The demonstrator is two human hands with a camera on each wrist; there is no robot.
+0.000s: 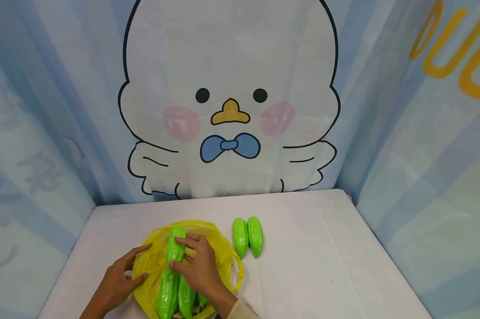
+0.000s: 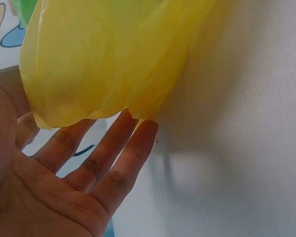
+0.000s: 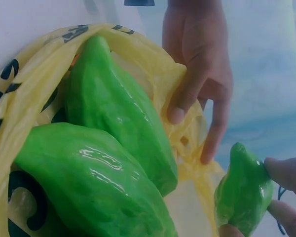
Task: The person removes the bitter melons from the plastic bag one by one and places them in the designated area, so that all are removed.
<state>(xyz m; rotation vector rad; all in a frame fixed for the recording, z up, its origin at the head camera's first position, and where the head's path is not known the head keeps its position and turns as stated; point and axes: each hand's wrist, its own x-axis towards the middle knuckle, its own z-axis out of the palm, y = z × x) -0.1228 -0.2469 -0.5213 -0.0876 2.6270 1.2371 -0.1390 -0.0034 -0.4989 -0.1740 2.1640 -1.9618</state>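
A yellow plastic bag [image 1: 146, 261] lies with its mouth spread, several glossy green gourds inside, one gourd [image 1: 187, 297] near its front. My right hand [image 1: 202, 263] is over the bag, pinching a green gourd [image 3: 244, 190] between thumb and fingertips. In the head view that gourd overlaps another gourd [image 1: 167, 292] in the bag. My left hand [image 1: 118, 279] touches the bag's left side, thumb and fingers spread. From the left wrist, fairly straight fingers [image 2: 121, 168] meet the yellow film, while the thumb's tip is hidden behind it.
Two green gourds [image 1: 240, 238] lie side by side on the white table [image 1: 303, 266], right of the bag. A bag handle [image 1: 238, 272] loops out at its right. Behind the table hangs a cloth [image 1: 232, 173] printed with a cartoon duck; more cloth flanks both sides.
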